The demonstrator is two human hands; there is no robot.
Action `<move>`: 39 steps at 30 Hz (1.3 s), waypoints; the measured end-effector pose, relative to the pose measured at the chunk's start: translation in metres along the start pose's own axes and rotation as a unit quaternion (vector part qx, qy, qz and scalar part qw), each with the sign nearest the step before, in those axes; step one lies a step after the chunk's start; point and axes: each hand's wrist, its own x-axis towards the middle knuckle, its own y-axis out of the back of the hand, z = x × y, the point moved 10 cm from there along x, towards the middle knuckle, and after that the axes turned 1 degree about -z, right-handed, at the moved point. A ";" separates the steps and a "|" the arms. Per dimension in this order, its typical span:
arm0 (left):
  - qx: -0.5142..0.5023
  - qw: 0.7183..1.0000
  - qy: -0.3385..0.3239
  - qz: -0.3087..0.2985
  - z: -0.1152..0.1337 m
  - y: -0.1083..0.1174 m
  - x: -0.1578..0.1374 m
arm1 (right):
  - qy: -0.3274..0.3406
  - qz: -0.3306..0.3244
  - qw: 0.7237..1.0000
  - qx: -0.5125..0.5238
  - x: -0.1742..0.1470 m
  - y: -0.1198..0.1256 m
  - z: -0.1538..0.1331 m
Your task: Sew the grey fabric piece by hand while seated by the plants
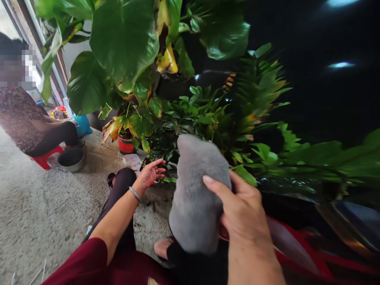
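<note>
My right hand (245,206) grips a soft grey cloth (197,194) with the thumb on its near face. The other fingers of that hand are mostly hidden behind the cloth, which hangs in a long, rounded shape, slightly blurred, in front of the plants. My left hand (151,173) is off to the left, palm turned up, fingers apart and holding nothing. A grey bangle (135,194) circles the left wrist. Leafy plants (190,111) rise just beyond both hands, and a red pot (126,145) stands past the left one.
Large broad leaves (124,43), some yellowed and brown, overhang the upper left. At far left a person (23,114) sits on a red stool (47,157) beside a grey basin (71,159). A printed paper (133,161) lies near the pot. Concrete floor (59,213) spreads at left.
</note>
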 end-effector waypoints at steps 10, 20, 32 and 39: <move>-0.073 0.996 -0.007 0.042 0.015 0.014 0.000 | -0.101 -0.162 0.981 -0.038 -0.011 -0.058 0.059; -0.087 0.996 0.003 0.019 0.009 0.003 -0.006 | -0.012 -0.080 0.997 0.017 0.037 -0.080 0.036; -0.026 0.999 0.007 0.045 0.008 0.016 0.001 | 0.017 -0.001 0.997 0.080 0.022 -0.029 -0.006; -0.055 0.997 0.018 0.043 0.007 0.007 -0.007 | -0.099 -0.159 0.982 -0.006 -0.005 -0.068 0.068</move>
